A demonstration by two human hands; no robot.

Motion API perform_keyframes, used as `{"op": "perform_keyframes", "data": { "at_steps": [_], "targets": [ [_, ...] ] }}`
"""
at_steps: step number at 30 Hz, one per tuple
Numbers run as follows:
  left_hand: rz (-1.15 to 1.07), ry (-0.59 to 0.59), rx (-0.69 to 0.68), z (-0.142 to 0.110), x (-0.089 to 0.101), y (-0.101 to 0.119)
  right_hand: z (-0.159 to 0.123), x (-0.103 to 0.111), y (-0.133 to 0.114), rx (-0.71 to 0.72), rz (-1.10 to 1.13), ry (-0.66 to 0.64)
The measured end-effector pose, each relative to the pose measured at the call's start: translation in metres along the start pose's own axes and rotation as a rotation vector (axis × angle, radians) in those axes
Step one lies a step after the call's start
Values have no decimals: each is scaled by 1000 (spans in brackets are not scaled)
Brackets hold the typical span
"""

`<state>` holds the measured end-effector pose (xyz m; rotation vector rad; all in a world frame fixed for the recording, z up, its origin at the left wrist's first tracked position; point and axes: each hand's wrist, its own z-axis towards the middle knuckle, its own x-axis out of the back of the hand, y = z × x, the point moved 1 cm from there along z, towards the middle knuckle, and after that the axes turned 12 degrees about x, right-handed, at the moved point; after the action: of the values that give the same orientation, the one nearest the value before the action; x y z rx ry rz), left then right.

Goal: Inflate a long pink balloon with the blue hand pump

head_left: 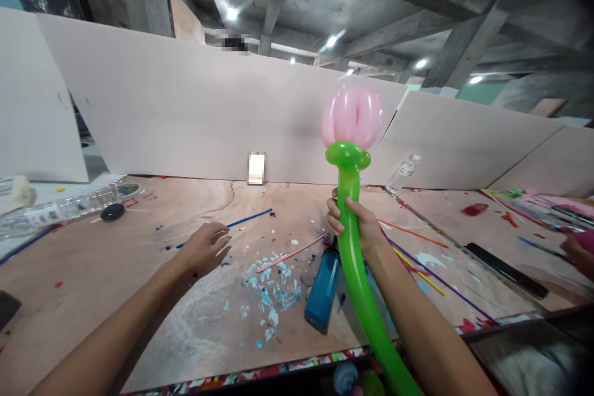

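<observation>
Balloon flower [351,244], held upright to the right of centre: the green stem [366,315] enters at the bottom of the view, crosses the table's front edge and bends up toward the board. If its lower end rubs that edge, the skin could wear and burst.

Just beyond, a blue hand pump [322,291] lies close beside the stem in the view; whether they touch is unclear. Swinging the flower sideways might knock the pump.

The right hand [355,223] has its grip closed around the stem, below the green collar [348,154]. Too tight a squeeze could pop the tube or kink it; too loose, and the top-heavy bloom [351,116] may tip. The left hand's [211,247] grip is open, fingers loosely bent, over a blue uninflated balloon [253,217]; I cannot tell whether they touch.

Pale blue scraps [276,281] and a pink uninflated balloon [292,252] lie on the table [195,201] between the hands. Light scraps like these could cling to the latex, and any hard bit among them might puncture it.

Farther back, a bright-screened phone [256,169] leans against the white board [195,117], with a clear plastic bottle [406,170] to its right.
</observation>
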<state>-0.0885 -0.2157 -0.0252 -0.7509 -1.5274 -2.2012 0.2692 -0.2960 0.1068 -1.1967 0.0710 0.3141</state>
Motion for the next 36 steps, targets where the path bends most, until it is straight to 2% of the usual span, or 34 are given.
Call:
{"op": "perform_keyframes", "data": {
  "at_steps": [3, 6, 9, 11, 13, 15, 16, 17, 19, 21, 23, 26, 29, 32, 36],
  "targets": [
    [136, -60, 37, -1, -1, 1, -21, -11, 12, -84, 44, -59],
    [31, -85, 58, -4, -1, 9, -41, -18, 24, -180, -112, -100],
    [-159, -87, 40, -5, 0, 29, -52, -22, 29, -213, -394, -155],
    [-293, -113, 66, -3, 1, 47, -53, -26, 28, -156, -645, -165],
    [-491, -198, 102, 0, 1, 68, -54, -31, 28, -73, -875, -173],
    [-716, -309, 87, 3, -2, 87, -54, -35, 30, -30, -1043, -206],
    [-808, -328, 61, 5, -3, 95, -54, -37, 31, -29, -1103, -242],
    [-866, -301, 25, 7, -3, 101, -55, -38, 32, -29, -1156, -284],
    [-909, -138, -30, 11, -2, 106, -57, -36, 34, -11, -1250, -376],
    [-860, 33, -54, 15, 3, 103, -58, -30, 33, 10, -1339, -454],
    [-733, 90, -69, 18, 9, 96, -57, -21, 30, 10, -1465, -469],
    [-480, 62, -88, 15, 15, 90, -53, -11, 22, -21, -1685, -424],
    [-297, -13, -71, 7, 12, 92, -48, -13, 17, -14, -1810, -388],
    [-235, -75, -85, -1, 1, 100, -42, -25, 19, -18, -1859, -368],
    [-225, -31, -138, -7, -11, 105, -30, -31, 26, -55, -1881, -333]
  ]
}}
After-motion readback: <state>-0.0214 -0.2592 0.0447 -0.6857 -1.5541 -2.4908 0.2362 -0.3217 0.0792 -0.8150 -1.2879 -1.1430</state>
